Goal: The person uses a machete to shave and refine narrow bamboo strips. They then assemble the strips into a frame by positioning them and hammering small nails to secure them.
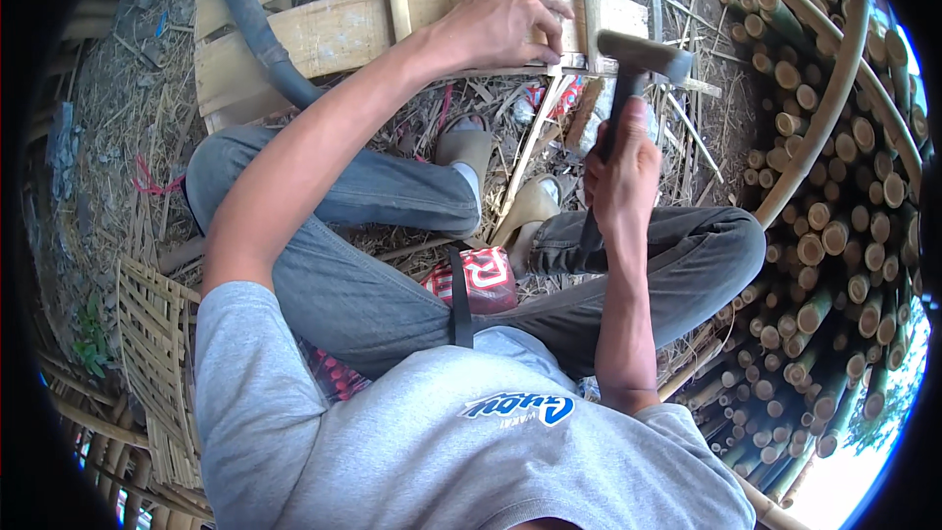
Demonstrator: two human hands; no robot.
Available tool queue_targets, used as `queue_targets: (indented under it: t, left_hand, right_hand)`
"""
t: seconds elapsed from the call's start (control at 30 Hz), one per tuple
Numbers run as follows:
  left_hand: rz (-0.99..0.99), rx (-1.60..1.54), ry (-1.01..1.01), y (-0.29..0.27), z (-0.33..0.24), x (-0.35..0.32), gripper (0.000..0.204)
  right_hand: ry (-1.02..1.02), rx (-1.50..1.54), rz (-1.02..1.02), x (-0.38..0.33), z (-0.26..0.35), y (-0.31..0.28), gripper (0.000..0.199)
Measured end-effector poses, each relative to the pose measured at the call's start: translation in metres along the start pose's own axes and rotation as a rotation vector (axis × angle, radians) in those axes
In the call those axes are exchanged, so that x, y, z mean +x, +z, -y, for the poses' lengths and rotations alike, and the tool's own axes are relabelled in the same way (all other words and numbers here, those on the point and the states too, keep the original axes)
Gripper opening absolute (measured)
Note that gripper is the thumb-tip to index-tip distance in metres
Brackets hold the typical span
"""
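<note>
My right hand [625, 177] is wrapped round the dark handle of a hammer [643, 56], with its metal head raised near the right end of a slatted bamboo panel [324, 34]. My left hand [508, 20] rests over the panel's near edge. Its thumb and forefinger close together beside a thin upright bamboo strip [592, 0], and whatever they pinch is too small to make out. The other fingers reach across the slats. A curved machete-like blade [245, 15] lies over the panel's left part, its handle end beside my left forearm.
A big stack of cut bamboo poles [814, 236] fills the right side, behind a bent pole [829, 108]. A woven bamboo piece [157, 363] lies at left. Between my bent legs sits a red package-like seat [486, 275]. Bamboo scraps litter the ground.
</note>
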State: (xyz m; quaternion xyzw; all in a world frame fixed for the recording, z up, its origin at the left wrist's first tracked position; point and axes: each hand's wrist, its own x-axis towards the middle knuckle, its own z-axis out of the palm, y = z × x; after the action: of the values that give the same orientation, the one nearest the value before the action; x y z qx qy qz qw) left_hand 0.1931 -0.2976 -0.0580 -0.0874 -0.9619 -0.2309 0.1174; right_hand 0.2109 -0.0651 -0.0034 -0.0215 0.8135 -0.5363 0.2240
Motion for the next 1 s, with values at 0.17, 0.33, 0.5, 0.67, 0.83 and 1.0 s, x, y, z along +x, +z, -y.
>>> queue_targets:
  t: [0.17,0.33,0.5,0.67,0.83,1.0]
  left_hand:
    - [-0.027,0.001,0.015,0.003,0.001,-0.001,0.016]
    - [0.039,-0.014,-0.014,0.0,-0.004,0.001,0.017]
    - [0.071,-0.016,-0.011,-0.008,-0.011,0.001,0.014]
    - [0.042,-0.063,0.018,-0.004,-0.008,0.004,0.008]
    - [0.063,-0.026,0.003,-0.006,-0.004,0.001,0.009]
    - [0.062,-0.04,-0.001,-0.002,-0.007,0.005,0.009]
  right_hand:
    - [0.046,-0.166,0.046,0.012,-0.019,0.013,0.067]
    - [0.09,0.012,0.073,0.002,-0.004,0.002,0.065]
    - [0.095,-0.028,0.053,0.006,-0.005,0.003,0.064]
    - [-0.047,-0.037,-0.01,-0.004,-0.008,0.001,0.066]
    - [-0.017,-0.208,-0.025,0.005,-0.014,0.006,0.064]
    - [-0.083,-0.109,-0.06,-0.001,-0.006,0.004,0.065]
